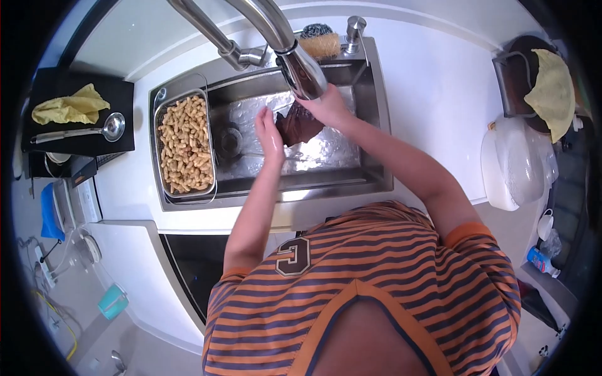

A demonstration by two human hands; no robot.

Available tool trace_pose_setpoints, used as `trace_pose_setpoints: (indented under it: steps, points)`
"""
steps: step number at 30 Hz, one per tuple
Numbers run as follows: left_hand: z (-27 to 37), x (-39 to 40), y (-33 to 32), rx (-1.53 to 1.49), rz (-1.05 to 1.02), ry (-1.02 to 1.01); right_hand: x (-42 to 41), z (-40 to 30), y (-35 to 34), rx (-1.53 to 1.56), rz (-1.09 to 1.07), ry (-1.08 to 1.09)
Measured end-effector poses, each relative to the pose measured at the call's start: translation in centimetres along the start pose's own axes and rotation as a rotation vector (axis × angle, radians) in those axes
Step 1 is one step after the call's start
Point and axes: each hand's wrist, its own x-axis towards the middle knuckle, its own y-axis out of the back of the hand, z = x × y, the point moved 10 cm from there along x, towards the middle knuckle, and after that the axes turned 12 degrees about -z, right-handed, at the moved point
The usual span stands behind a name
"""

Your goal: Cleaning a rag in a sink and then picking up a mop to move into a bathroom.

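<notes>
My right hand [330,109] grips a dark brown, wet-looking cloth [301,126] just below the head of the pull-down faucet [305,77]. The cloth hangs bunched over the stainless steel sink [329,162]. My left hand [270,134] is upright at the cloth's left side, palm towards it and fingers stretched out. Whether its palm presses on the cloth is hard to tell. To the left, a wire-mesh basket [212,162] full of unshelled peanuts [186,145] sits across the sink's end. The sink drain [229,142] lies between basket and left hand.
Behind the sink are a scrubbing sponge [320,45], a steel-wool scourer [316,31] and a soap dispenser [355,34]. A ladle [113,127] and yellow cloth [70,105] lie on a black surface at left. Clear plastic containers [517,162] stand at right.
</notes>
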Motion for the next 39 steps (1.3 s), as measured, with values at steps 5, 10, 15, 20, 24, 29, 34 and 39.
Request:
trace_pose_setpoints:
  steps: [5,10,15,20,24,29,34,39]
  points:
    - [16.1,4.3,-5.1,0.636,-0.03,-0.707,-0.4,-3.0,1.2,0.007,0.22,0.192]
    - [19.3,8.5,-10.5,1.13,-0.193,-0.968,0.1,-4.1,0.5,0.117,0.168,0.315]
    - [18.2,12.3,-12.5,1.533,-0.188,-0.884,-0.7,-1.9,1.5,-0.002,0.183,0.103]
    - [18.0,14.0,-11.2,1.412,-0.059,-0.741,-2.4,-1.7,1.8,-0.011,0.046,-0.124]
    - [17.5,15.0,-10.9,1.544,-0.045,-0.837,-3.8,-0.6,4.1,0.014,0.185,0.126]
    - [19.1,10.8,-10.5,1.289,-0.104,-0.92,-5.9,0.4,5.8,0.054,0.292,0.169]
    - [3.6,3.0,-4.9,0.728,-0.278,-0.064,-8.1,-4.0,3.7,-0.038,0.415,0.472]
    - [-0.3,-8.6,-9.7,-1.112,-0.502,0.612,-12.6,-10.1,-2.6,-0.4,0.098,1.064]
